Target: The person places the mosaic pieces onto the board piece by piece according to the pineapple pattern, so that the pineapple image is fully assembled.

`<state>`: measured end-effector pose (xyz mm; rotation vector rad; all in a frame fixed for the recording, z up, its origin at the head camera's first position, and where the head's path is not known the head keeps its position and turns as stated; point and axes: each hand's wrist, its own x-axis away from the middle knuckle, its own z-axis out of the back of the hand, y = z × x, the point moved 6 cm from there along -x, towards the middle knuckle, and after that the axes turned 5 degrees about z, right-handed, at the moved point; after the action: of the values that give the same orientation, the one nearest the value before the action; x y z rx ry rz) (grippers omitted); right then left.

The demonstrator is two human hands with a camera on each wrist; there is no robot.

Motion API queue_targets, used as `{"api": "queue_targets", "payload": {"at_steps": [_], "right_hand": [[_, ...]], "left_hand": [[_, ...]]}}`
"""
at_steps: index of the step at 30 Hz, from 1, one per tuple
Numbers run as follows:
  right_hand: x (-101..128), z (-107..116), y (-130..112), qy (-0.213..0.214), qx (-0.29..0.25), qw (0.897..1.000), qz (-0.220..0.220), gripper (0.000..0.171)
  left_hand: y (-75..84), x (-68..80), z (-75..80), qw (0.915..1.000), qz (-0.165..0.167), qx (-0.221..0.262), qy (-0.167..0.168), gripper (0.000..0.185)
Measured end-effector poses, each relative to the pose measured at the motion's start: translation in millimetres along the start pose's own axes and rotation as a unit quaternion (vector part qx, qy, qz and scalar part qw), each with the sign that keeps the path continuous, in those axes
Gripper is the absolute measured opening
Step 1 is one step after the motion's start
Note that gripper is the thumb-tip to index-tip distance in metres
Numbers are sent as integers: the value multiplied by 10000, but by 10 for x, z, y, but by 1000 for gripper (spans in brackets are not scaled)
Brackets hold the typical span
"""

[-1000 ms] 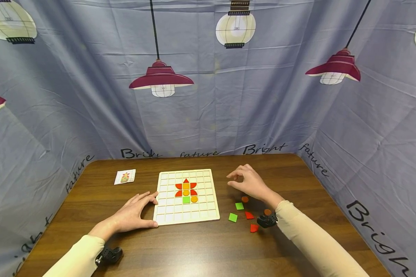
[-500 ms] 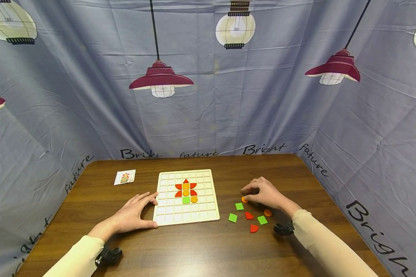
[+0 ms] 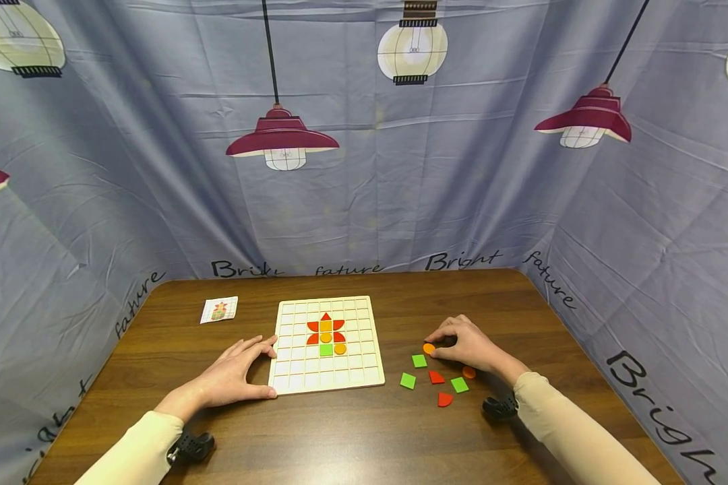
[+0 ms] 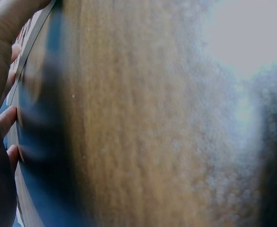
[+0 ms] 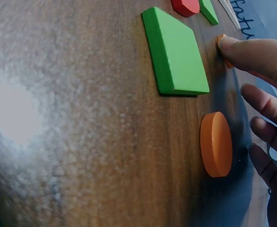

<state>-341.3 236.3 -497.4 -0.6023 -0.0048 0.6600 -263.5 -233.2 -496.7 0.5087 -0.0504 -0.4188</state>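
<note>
Nearest the person, two cream sleeves ran up onto the dark wooden table (image 3: 352,431). The left hand (image 3: 233,377) lay flat on the table against the left edge of the pale gridded board (image 3: 364,306), its fingers straight and relaxed with thumb and forefinger touching the board's rim, holding nothing; the left wrist view showed only blurred wood and fingertips along that rim. To the right of the board lay the loose pieces: a red quarter-round (image 3: 445,399) closest, then three green squares (image 3: 459,384) and another red piece (image 3: 436,377), with one orange disc (image 3: 468,372) lying just under the right wrist. The right hand (image 3: 470,345) sat beyond these, fingers curled down, and its thumb and forefinger closed on a second orange disc (image 3: 428,348) at the far-left edge of the scatter. In the right wrist view the thumb tip (image 5: 233,45) pressed that disc's rim, while the other fingers hung loose over the nearer disc (image 5: 216,144) without touching it. The pinched disc lay at the fingertips on the side toward the board, so the right hand was much the nearer to it; being round, it had no long axis. On the board, a red and orange flower (image 3: 325,329) stood above a green square. Farther left lay a small picture card (image 3: 219,310).
</note>
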Motion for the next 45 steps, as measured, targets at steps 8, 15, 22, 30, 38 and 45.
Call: {"api": "queue_targets", "payload": {"at_steps": [8, 15, 22, 30, 38, 45], "right_hand": [[4, -15, -10, -2, 64, 10000, 59, 28], [-1, -15, -4, 51, 60, 10000, 36, 28], [-10, -16, -19, 152, 176, 9997, 121, 24], [-11, -22, -33, 247, 339, 9988, 233, 20], [-42, -45, -51, 299, 611, 9968, 414, 15], [-60, -56, -97, 454, 838, 9939, 560, 13]], "left_hand": [[1, 3, -3, 10000, 11, -17, -42, 62], [-1, -1, 2, 10000, -50, -36, 46, 60], [1, -3, 12, 9999, -90, -57, 103, 60], [0, 0, 8, 9999, -86, -43, 85, 61], [7, -6, 2, 10000, -26, -35, -5, 61], [12, -6, 3, 10000, -4, -15, -23, 61]]}}
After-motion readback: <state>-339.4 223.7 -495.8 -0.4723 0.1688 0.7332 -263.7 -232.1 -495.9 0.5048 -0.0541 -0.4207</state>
